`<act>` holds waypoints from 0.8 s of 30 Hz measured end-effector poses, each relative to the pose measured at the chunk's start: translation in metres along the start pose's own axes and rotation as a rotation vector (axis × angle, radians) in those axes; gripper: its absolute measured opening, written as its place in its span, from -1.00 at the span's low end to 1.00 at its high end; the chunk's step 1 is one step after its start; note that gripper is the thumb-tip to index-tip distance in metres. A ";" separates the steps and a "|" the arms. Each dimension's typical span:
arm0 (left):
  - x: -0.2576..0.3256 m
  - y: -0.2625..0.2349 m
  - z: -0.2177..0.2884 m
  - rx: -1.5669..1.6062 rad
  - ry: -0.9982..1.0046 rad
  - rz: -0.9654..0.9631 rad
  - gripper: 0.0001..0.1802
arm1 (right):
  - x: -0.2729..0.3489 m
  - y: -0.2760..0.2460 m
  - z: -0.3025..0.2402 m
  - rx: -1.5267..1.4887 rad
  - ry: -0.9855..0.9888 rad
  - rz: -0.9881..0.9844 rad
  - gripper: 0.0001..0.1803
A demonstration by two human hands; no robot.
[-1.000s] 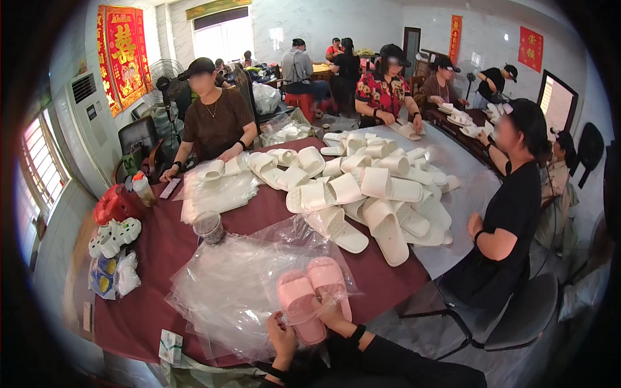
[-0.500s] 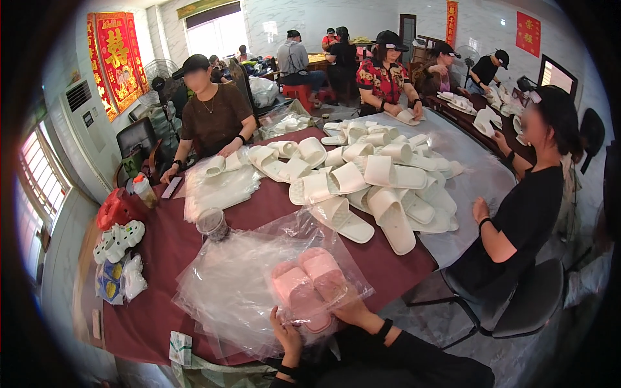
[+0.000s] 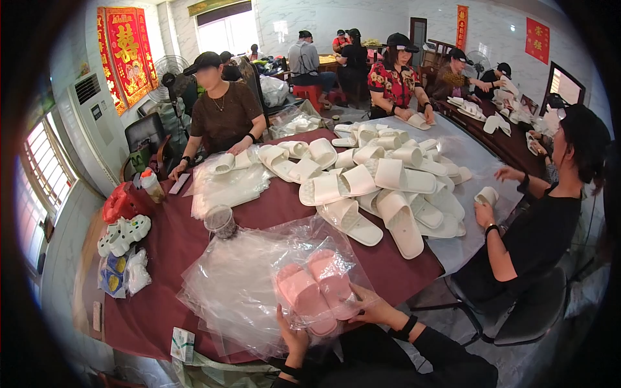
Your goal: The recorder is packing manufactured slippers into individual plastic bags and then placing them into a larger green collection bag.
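Note:
A pair of pink slippers (image 3: 315,288) lies side by side inside a clear plastic bag (image 3: 349,262), above the near edge of the table. My left hand (image 3: 295,336) holds the bagged pair at its lower left, fingers along the side of the bag. At the lower right, my right hand (image 3: 377,306) grips the slippers' edge through the film, thumb and fingers closed on it. Beneath and to the left, a stack of flat clear bags (image 3: 226,291) spreads over the dark red tablecloth (image 3: 165,258).
White slippers (image 3: 394,178) are heaped beyond my hands. A clear plastic cup (image 3: 221,223) stands behind the bag stack; a small box (image 3: 182,344) lies at the near edge. One co-worker (image 3: 537,213) sits close on my right, another (image 3: 226,116) across the table at left.
My right hand has shifted to the slippers' lower right edge, and the bagged pair is turned slightly. The co-worker at right now holds a white slipper. My view has shifted a little.

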State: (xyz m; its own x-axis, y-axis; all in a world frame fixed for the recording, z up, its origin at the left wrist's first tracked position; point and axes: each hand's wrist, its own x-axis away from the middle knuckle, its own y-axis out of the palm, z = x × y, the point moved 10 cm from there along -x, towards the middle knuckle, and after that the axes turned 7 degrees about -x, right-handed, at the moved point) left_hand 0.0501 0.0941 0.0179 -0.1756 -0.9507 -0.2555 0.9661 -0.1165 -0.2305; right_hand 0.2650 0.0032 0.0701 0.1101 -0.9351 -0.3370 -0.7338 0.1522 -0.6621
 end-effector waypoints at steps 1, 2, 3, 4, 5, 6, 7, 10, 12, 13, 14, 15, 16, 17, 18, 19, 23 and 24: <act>-0.001 -0.004 0.015 -0.097 0.089 0.054 -0.33 | 0.002 0.003 0.001 0.001 -0.001 0.000 -0.31; -0.001 -0.003 0.011 -0.097 0.090 0.055 -0.33 | 0.007 0.005 0.009 0.042 0.057 0.042 -0.38; -0.001 -0.003 0.012 -0.138 0.112 0.060 -0.33 | 0.010 0.005 0.014 0.084 0.116 0.084 -0.44; -0.001 -0.003 0.013 -0.180 0.135 0.064 -0.33 | 0.011 0.010 0.015 0.084 0.115 0.085 -0.44; 0.001 -0.004 0.012 -0.179 0.136 0.064 -0.33 | 0.013 0.005 0.016 0.115 0.125 0.195 -0.47; 0.000 0.000 0.011 -0.131 0.039 -0.010 -0.31 | 0.010 -0.004 0.010 0.143 0.134 0.303 -0.49; 0.001 0.006 0.005 -0.083 -0.059 -0.084 -0.29 | 0.006 -0.006 0.005 0.142 0.134 0.302 -0.49; -0.001 0.004 -0.001 -0.142 0.048 -0.036 -0.34 | -0.008 -0.003 -0.026 0.338 0.016 0.199 -0.55; 0.000 0.004 -0.006 -0.140 0.029 -0.047 -0.36 | -0.013 0.014 -0.017 0.513 0.124 -0.016 -0.59; 0.001 0.005 -0.007 -0.137 0.009 -0.061 -0.38 | -0.012 0.018 -0.013 0.515 0.127 -0.016 -0.59; 0.000 0.006 -0.006 -0.134 0.009 -0.063 -0.38 | -0.010 0.018 -0.007 0.540 0.121 0.077 -0.56; 0.000 0.005 0.001 -0.142 0.035 -0.044 -0.40 | -0.010 0.013 -0.007 0.564 0.111 0.167 -0.52; -0.001 0.004 0.009 -0.149 0.061 -0.025 -0.42 | -0.013 0.017 -0.003 0.567 0.109 0.164 -0.52; 0.000 0.003 0.015 -0.146 0.060 -0.022 -0.42 | -0.013 0.013 0.002 0.633 0.154 0.239 -0.51; -0.003 0.002 0.027 -0.174 0.058 -0.025 -0.42 | -0.016 0.008 0.003 0.693 0.201 0.314 -0.50; -0.004 0.002 0.033 -0.203 0.057 -0.029 -0.41 | -0.017 0.012 0.002 0.691 0.200 0.312 -0.50; -0.003 0.000 0.018 -0.148 0.001 -0.034 -0.42 | -0.027 0.029 -0.026 0.512 0.243 0.146 -0.62; -0.002 0.001 0.018 -0.171 0.026 -0.030 -0.42 | -0.024 0.051 -0.032 0.304 0.161 0.008 -0.65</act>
State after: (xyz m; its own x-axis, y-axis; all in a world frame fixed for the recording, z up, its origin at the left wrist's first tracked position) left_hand 0.0550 0.0908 0.0347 -0.2110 -0.9396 -0.2695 0.9144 -0.0923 -0.3942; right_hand 0.2038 0.0230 0.0658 -0.0198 -0.9684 -0.2487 -0.4979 0.2253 -0.8375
